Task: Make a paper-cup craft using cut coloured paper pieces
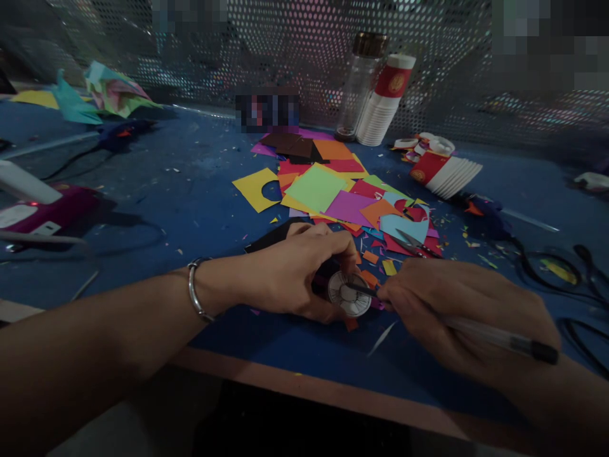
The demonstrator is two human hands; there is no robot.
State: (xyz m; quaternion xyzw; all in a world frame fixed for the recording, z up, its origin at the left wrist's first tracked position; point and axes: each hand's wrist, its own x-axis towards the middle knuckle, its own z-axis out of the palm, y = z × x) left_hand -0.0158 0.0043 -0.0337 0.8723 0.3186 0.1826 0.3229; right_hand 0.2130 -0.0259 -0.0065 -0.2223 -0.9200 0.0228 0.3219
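Observation:
My left hand (pixel 295 266), with a silver bracelet at its wrist, is closed around a small round piece whose white disc face (pixel 349 304) points toward me. Dark lines run outward from a circle drawn on that disc. What lies behind the disc is mostly hidden by my fingers. In my right hand (pixel 442 304) is a pen (pixel 499 336) with a clear barrel and black end, its tip at the disc's face. A black sheet (pixel 271 238) shows just behind my left hand. Paper scraps (pixel 370 257) lie between the hands.
Coloured paper sheets (pixel 316 187) and scissors (pixel 412 242) lie beyond my hands. Stacked paper cups (pixel 387 101) and a clear bottle (pixel 359 89) stand at the back. More cups (pixel 445 174) lie right. Glue guns (pixel 490 212) with cords rest on both sides; a purple device (pixel 52 203) sits left.

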